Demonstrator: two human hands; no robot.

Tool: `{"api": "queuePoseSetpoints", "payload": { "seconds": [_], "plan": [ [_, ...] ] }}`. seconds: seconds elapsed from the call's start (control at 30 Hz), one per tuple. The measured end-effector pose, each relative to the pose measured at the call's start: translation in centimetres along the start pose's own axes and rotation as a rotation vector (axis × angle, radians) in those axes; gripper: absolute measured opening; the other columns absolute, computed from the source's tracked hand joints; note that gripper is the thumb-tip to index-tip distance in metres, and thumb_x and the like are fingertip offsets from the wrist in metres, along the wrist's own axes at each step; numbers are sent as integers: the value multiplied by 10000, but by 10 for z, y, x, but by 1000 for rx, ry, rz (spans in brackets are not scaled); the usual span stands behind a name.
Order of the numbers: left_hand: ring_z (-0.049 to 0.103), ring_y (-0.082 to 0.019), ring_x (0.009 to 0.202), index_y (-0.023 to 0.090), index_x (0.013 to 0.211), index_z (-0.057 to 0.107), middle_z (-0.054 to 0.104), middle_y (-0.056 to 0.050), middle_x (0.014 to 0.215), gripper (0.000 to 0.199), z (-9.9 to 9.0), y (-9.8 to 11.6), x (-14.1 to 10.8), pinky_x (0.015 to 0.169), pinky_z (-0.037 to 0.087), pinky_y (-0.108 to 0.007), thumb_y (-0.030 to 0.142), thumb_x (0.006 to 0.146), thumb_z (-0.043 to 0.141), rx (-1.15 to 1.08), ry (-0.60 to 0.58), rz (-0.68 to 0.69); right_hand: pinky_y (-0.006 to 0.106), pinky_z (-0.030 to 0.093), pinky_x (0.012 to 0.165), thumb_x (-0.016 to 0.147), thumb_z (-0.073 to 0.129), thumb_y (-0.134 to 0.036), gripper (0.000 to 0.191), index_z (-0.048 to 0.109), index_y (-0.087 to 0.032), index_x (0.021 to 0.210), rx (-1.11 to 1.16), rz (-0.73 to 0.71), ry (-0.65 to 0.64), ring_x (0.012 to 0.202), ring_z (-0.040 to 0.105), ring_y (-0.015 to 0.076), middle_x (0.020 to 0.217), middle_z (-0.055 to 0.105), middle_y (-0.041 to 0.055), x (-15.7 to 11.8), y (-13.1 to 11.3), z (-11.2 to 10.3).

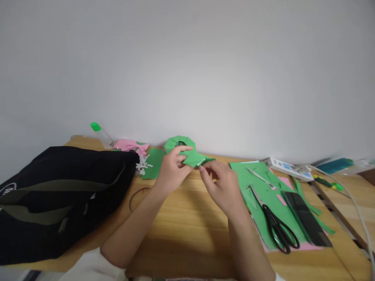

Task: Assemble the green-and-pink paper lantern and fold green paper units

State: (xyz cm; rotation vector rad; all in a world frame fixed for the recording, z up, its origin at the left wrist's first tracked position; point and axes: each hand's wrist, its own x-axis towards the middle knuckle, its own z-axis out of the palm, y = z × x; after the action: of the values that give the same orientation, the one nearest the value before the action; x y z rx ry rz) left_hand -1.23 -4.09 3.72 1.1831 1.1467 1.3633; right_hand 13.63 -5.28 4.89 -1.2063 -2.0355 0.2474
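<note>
My left hand [177, 168] is closed around a piece of folded green paper [193, 158], held above the table. At the paper's right end, the fingertips of my right hand [221, 179] pinch its lower edge, where a thin white strip [201, 162] shows. Whether the fingertips grip the strip itself or just the paper cannot be made out. Just behind my left fingers is a ring of folded green paper [187, 141] with a dark opening. My fingers partly cover the ring, and I cannot tell whether it joins the held piece.
Left: a black bag [67, 199], a green-capped tube [101, 134], a pink paper bow [131, 146], white paper scraps [142, 166], a brown ring [131, 199]. Right: green sheets [259, 222] under black-handled scissors [275, 224], tweezers [260, 178] and a phone [306, 218]; a power strip [288, 169] behind.
</note>
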Motion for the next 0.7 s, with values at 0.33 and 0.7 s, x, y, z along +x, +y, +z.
{"api": "queuePoseSetpoints", "payload": {
  "seconds": [0.33, 0.7],
  "plan": [
    [697, -156, 732, 146, 1144, 554, 718, -19, 765, 461, 3, -1, -1, 657, 518, -222, 97, 690, 624, 84, -57, -25, 250, 291, 564, 833, 494, -273, 203, 576, -187, 669, -117, 151, -135, 600, 540, 148, 630, 627, 18, 7, 8, 6],
    [689, -195, 739, 188, 1150, 563, 704, -20, 730, 405, 7, -10, -6, 704, 522, -299, 167, 746, 576, 393, -23, 116, 242, 230, 510, 759, 514, -255, 219, 504, -183, 552, -180, 218, -105, 509, 480, 128, 555, 591, 21, 5, 7, 14]
  ]
}}
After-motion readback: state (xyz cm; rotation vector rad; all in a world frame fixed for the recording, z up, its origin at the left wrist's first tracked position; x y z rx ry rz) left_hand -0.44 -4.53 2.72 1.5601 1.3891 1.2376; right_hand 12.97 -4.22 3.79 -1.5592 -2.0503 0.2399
